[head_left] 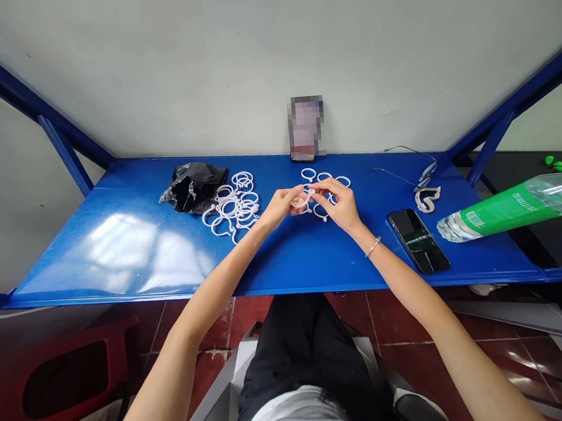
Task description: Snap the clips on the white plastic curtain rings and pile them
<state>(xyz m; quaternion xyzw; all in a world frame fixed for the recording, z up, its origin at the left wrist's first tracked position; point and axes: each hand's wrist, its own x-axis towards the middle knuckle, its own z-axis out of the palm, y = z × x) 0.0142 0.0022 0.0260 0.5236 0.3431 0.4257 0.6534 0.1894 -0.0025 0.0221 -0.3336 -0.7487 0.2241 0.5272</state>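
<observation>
Head view: left hand (281, 207) and right hand (341, 202) both pinch one white ring (303, 200) between them, above the blue table (118, 249). One heap of rings (232, 208) left, too tangled to count; about five loose rings (324, 178) behind the hands, partly hidden. One black bag (194, 186), one phone (418, 240), one bottle (514, 206), cut off at the right edge.

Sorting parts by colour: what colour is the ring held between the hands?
White ring, held by both the left hand and right hand; head view.
</observation>
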